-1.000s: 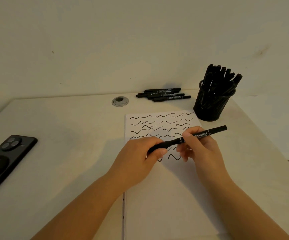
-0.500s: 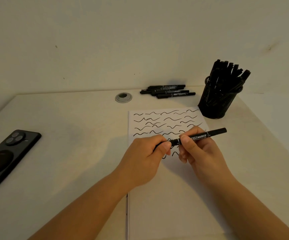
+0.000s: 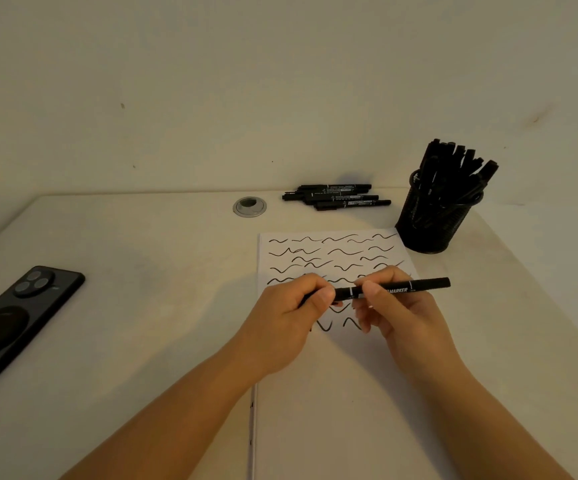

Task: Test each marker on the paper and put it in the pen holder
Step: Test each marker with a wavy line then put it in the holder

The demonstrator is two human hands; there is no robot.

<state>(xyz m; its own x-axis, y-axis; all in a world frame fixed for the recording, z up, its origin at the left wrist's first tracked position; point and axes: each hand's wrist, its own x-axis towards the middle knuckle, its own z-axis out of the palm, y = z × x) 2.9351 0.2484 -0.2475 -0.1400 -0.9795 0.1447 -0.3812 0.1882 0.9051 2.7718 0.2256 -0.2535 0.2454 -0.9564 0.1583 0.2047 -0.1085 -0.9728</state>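
A: How will the marker (image 3: 398,289) handle?

B: Light, stiff, a smooth barrel — likely slippery. It's held level above the paper (image 3: 332,393); the right hand (image 3: 401,317) pinches mid-barrel, the left hand (image 3: 291,317) curls round its left end.

A: Capped?

B: Can't tell — the left fingers hide that end. The pen holder (image 3: 433,220) stands well apart, its contents a dark tangle.

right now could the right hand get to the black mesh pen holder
Probably yes. The right hand grips the black marker, and the black mesh pen holder stands just beyond it to the right, with only bare paper and table between.
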